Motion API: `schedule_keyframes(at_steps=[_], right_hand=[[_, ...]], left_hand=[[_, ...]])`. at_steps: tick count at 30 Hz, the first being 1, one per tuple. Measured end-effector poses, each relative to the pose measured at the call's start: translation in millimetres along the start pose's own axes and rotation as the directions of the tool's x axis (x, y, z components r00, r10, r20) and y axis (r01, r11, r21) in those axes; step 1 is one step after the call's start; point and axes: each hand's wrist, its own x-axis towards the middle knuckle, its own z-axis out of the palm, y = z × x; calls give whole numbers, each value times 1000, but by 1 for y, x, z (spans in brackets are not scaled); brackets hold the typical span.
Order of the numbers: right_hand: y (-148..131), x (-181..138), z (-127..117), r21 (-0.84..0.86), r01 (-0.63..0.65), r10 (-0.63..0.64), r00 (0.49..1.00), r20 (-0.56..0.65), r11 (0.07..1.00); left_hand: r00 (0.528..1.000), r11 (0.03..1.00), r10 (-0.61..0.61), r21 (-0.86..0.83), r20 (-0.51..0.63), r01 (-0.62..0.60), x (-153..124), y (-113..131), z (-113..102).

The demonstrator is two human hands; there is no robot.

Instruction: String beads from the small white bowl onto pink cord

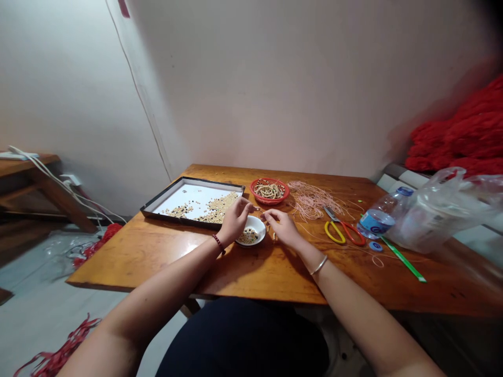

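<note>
Above the white bowl [256, 224], my left hand [236, 215] is closed in a pinch; whatever its fingertips hold is too small to name. My right hand [282, 226] faces it a short gap away, thumb and forefinger pinched on a thin string of beads [274, 237] whose end hangs below the fingers. Small cream and dark beads [248, 236] lie in the bowl. Behind my left hand is a black-rimmed tray [176, 189] with loose beads [220, 208] scattered over its white base. A red basket [270, 200] holding beaded strings stands beyond my hands.
On the wooden table [165, 256], a tangle of pink cord [312, 200] lies right of the basket. Scissors [346, 230] with yellow and red handles, a water bottle [379, 217], its blue cap [375, 246], a green strip [404, 260] and a plastic bag [428, 220] are farther right.
</note>
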Motion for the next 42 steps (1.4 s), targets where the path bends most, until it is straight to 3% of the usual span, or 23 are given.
schedule_keyframes(at_steps=[7, 13, 18, 20, 25, 28, 31, 33, 42], right_hand=[[-6, -1, -3, -114, 29, -41, 994, -105, 993], [2, 2, -1, 16, -40, 41, 998, -55, 999], [7, 7, -2, 133, -87, 100, 991, -91, 987], [9, 7, -4, 88, -133, 142, 984, -106, 987], [12, 2, -9, -231, -224, 194, 970, -147, 947], [8, 3, -8, -97, -167, 151, 977, -153, 981], [-1, 4, -5, 188, -77, 85, 996, -36, 979], [-6, 3, -3, 265, -77, 66, 997, 49, 961], [1, 3, -1, 152, -85, 91, 995, -30, 985]], left_hand=[[998, 998, -55, 2, -9, 55, 1, -3, 0], [997, 996, -78, -51, -28, 76, 3, -2, -3], [993, 994, -80, -84, -91, 73, 8, -1, -9], [993, 995, -79, -73, -90, 73, 9, -1, -11], [993, 995, -82, -56, -80, 77, 9, 1, -12], [998, 999, -43, -33, -39, 42, 8, 4, -12], [999, 1000, -24, -9, 45, 25, 6, 11, -11], [997, 1000, -24, 4, 77, 24, 4, 14, -11], [999, 999, -31, -22, 7, 31, 5, 7, -8]])
